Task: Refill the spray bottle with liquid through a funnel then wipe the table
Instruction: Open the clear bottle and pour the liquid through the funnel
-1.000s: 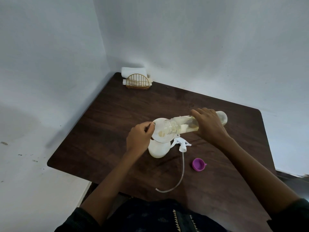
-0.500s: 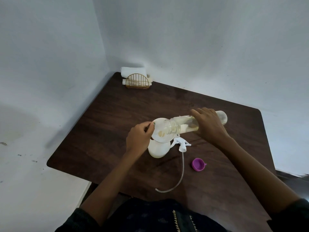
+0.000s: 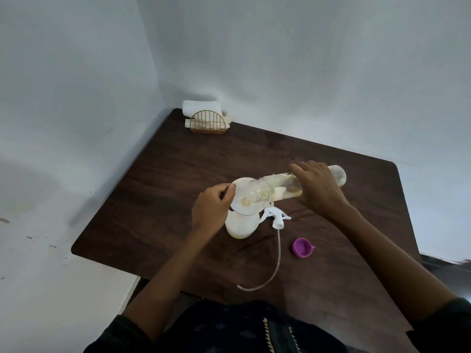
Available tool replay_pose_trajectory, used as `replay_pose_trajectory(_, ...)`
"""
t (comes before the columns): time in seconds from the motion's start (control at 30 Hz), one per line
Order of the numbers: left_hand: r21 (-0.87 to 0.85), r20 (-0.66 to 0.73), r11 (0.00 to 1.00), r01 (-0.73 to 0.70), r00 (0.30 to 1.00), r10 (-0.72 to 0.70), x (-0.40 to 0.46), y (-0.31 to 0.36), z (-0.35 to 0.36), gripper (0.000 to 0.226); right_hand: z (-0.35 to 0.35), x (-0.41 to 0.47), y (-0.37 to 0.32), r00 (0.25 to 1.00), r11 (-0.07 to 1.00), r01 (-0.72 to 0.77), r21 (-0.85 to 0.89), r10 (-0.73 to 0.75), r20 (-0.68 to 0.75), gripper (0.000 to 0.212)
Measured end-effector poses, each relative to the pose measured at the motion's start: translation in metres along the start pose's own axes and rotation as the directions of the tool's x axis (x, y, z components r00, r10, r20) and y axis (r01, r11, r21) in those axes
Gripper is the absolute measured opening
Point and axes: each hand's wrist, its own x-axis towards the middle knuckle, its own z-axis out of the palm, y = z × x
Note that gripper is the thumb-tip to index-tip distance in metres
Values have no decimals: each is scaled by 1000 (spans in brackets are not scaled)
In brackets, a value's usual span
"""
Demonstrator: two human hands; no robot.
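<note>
Right hand (image 3: 318,191) grips tipped bottle (image 3: 277,186); left hand (image 3: 211,207) pinches funnel (image 3: 243,200) rim.

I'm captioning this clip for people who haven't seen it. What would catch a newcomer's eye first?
At the table's middle, the right hand tips a clear bottle of yellowish liquid into a white funnel, which the left hand pinches at its rim, atop the white spray bottle. Just right lie the spray head with its tube and a purple cap.
</note>
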Motion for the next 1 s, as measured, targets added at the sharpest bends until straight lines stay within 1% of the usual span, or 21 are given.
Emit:
replay_pose_trajectory(0.3,4,-1,1000,15,1000,-15,0,0,-1,33,-2,0,-2,1000,1000,14,7,-14,-15,48)
replay_pose_trajectory(0.7,-2,-7,1000,25,1000,-25,-1,1,-2,42,-3,0,-3,999,1000,22,11,-22,-28,46)
replay_pose_trajectory(0.83,5,-11,1000,15,1000,-15,-2,1,-2,36,-3,0,-4,999,1000,21,16,-20,-27,47)
replay_pose_trajectory(1.0,9,-13,1000,13,1000,-13,-2,1,-2,35,-4,1,-4,999,1000,23,16,-22,-36,47)
